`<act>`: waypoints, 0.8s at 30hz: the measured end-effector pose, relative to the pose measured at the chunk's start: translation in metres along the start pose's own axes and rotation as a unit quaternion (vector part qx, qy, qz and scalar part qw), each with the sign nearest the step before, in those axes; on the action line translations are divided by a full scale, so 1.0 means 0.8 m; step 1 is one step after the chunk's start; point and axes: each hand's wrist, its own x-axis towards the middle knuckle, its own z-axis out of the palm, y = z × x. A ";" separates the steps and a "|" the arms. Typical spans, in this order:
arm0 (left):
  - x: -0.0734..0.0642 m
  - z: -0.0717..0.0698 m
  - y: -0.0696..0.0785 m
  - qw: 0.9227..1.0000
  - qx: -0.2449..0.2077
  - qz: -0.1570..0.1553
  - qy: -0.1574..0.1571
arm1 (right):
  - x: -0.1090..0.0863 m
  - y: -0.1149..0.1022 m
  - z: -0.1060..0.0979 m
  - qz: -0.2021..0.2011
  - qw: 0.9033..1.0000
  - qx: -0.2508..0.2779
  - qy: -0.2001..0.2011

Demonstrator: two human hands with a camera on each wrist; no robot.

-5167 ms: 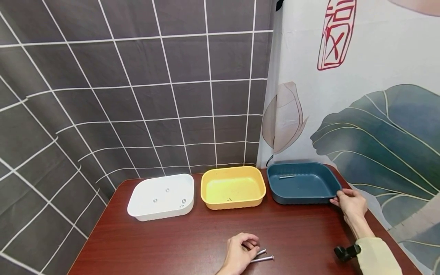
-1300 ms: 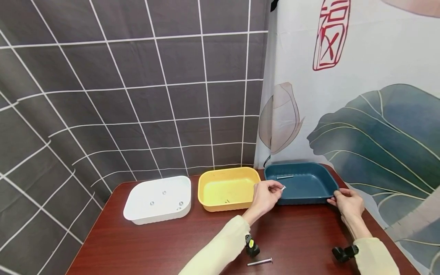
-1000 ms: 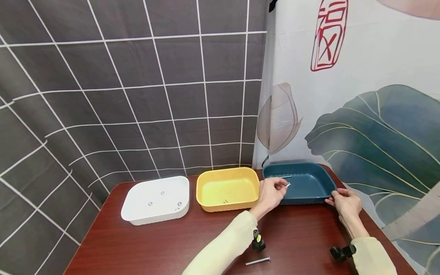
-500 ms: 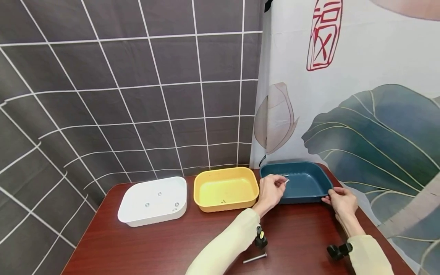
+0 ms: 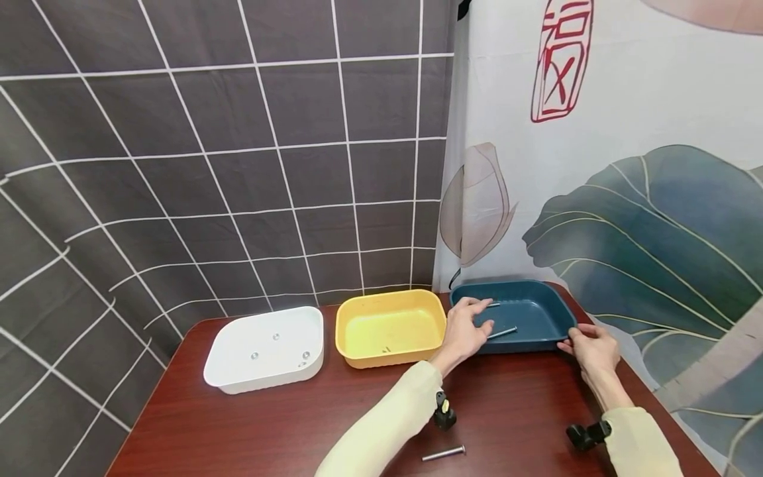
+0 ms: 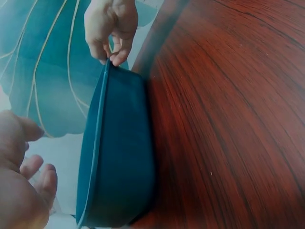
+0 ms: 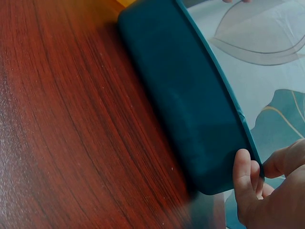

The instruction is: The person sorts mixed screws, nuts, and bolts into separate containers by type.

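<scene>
My left hand [image 5: 465, 329] is over the left end of the blue tray [image 5: 530, 345], its fingers spread apart and holding nothing. Just beside its fingertips, a silver bolt [image 5: 503, 332] lies inside the tray. Farther back in the tray is a second bolt [image 5: 493, 305], partly covered by the left hand. At the tray's front right corner my right hand [image 5: 596, 352] pinches the rim; the right wrist view shows the thumb [image 7: 281, 161] on one side of the wall and fingers on the other. Another bolt [image 5: 444, 454] rests on the table near the front.
Left of the blue tray stands a yellow tray [image 5: 390, 358] with small dark bits in it. A white tray [image 5: 268, 381] at the far left has several small round metal pieces in it. All three trays line the back of the reddish-brown table [image 5: 286, 430], before a grid-patterned cloth [image 5: 310, 179].
The left hand picked up one of two bolts on the table, carried it to the blue tray and let it go there; its fingers have spread. The right hand kept its hold on the rim.
</scene>
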 end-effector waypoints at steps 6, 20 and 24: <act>-0.016 -0.018 -0.014 0.999 -0.049 0.001 0.004 | 0.000 0.000 -0.001 0.007 1.000 -0.004 -0.008; -0.066 -0.061 -0.040 0.991 -0.128 -0.033 0.018 | 0.004 0.004 -0.003 0.003 1.000 -0.014 -0.006; -0.080 -0.069 -0.044 0.990 -0.135 -0.034 0.011 | 0.002 0.002 -0.002 0.003 1.000 -0.013 -0.004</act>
